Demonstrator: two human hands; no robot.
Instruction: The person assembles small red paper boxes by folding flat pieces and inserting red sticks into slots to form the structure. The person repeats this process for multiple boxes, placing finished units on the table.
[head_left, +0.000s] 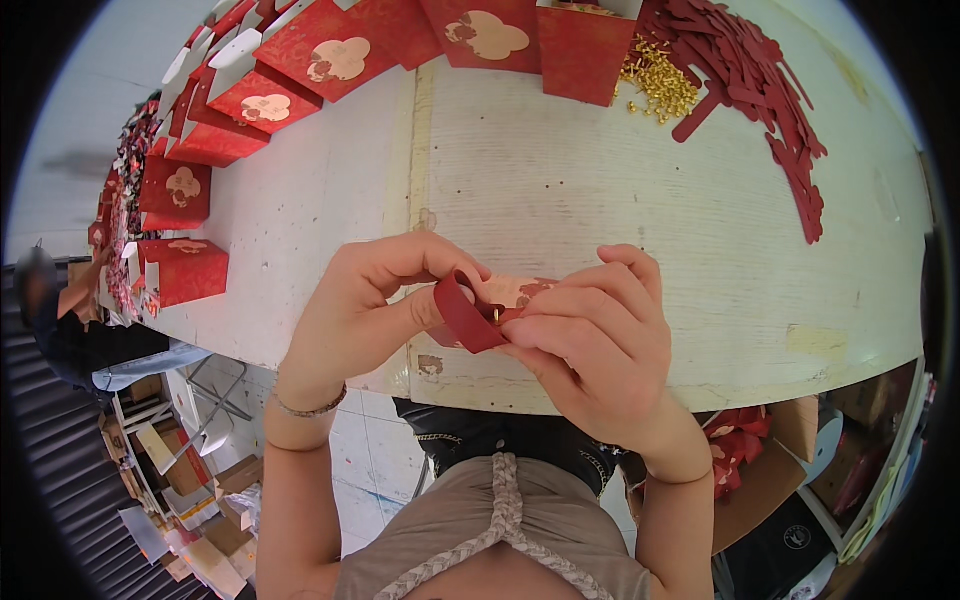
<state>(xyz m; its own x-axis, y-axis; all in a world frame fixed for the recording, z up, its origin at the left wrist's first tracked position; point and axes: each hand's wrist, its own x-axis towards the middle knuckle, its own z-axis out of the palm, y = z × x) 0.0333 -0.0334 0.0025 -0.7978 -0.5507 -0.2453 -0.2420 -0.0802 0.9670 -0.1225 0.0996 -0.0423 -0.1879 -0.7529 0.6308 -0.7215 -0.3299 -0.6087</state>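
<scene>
Over the near middle of the table, both hands work on a dark red strip (466, 316) bent into a loop. My left hand (372, 295) is closed on the loop's left side, one fingertip inside the curve. Closed at the other side, my right hand (600, 335) pinches the strip's end beside a small gold paper fastener (497, 316). Behind the strip, between the hands, shows part of a small red box with a cream-coloured panel (515, 290). The fingers hide most of this box.
Red gift boxes (185, 272) with cream flower shapes curve along the table's left and far sides. Loose gold fasteners (660, 85) and a heap of dark red strips (735, 60) lie at the far right. A cardboard box (765, 470) stands below right. Another person (60, 310) is at far left.
</scene>
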